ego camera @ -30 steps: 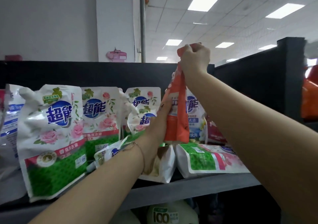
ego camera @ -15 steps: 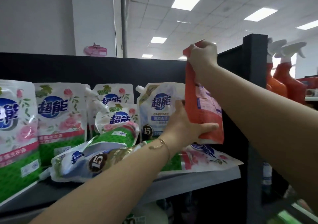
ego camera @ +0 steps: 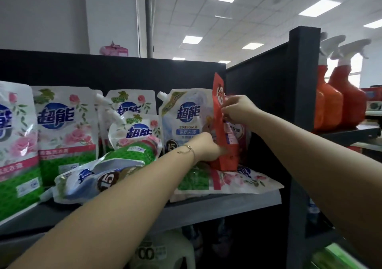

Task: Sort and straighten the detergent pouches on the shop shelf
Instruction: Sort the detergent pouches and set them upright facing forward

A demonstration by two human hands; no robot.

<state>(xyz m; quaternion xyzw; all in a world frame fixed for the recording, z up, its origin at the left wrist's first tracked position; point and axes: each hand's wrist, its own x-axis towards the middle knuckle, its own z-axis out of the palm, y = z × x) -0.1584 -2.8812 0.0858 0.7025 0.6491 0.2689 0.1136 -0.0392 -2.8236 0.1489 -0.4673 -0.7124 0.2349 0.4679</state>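
The red pouch point(ego camera: 224, 144) stood upright at the right end of the shelf point(ego camera: 217, 206), edge-on, close to the black side panel point(ego camera: 268, 86), with its base on a rose pouch point(ego camera: 237, 180) lying flat. The right hand point(ego camera: 236, 108) pinched its upper edge between thumb and fingers, closed on it. The left hand point(ego camera: 208, 147) was curled against its lower left side; how firmly it gripped could not be told. A bracelet point(ego camera: 187, 147) sat on that wrist.

Just left of the red pouch stood one blue-and-white pouch point(ego camera: 186, 119). Further left, three tall rose pouches stood along the back panel: one point(ego camera: 66, 132), one point(ego camera: 132, 103) behind, and one point(ego camera: 14, 144) cut off at the left edge. A fourth, slumped one point(ego camera: 134, 136) leaned in front. One pouch point(ego camera: 97, 179) lay toppled near the front edge.

Beyond the side panel, two orange spray bottles point(ego camera: 341, 95) stood on the neighbouring shelf.
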